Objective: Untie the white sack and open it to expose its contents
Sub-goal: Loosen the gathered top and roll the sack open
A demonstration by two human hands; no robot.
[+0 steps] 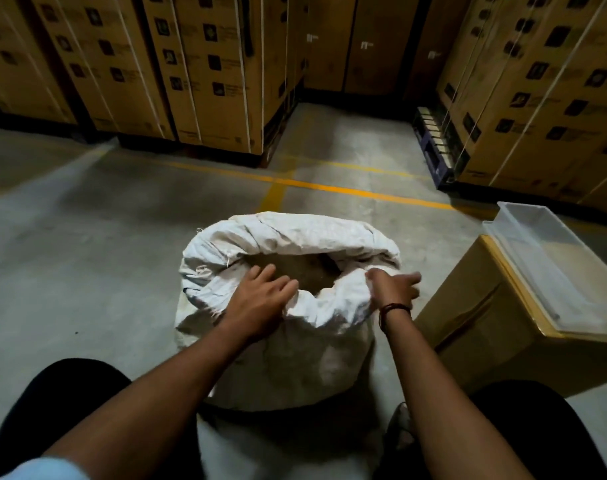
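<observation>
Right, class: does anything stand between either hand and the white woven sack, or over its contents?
Nothing visible. The left hand rests on the near rim of the white woven sack and the right hand pinches its right rim. The mouth is rolled open, with no tie across it, and the brownish contents show.

Dim light pools palely on the concrete floor between the stacked cartons and catches the white sack, while the lower corners sink into shadow, carton edges bow with wide-angle distortion, and everything looks soft and grainy.
</observation>
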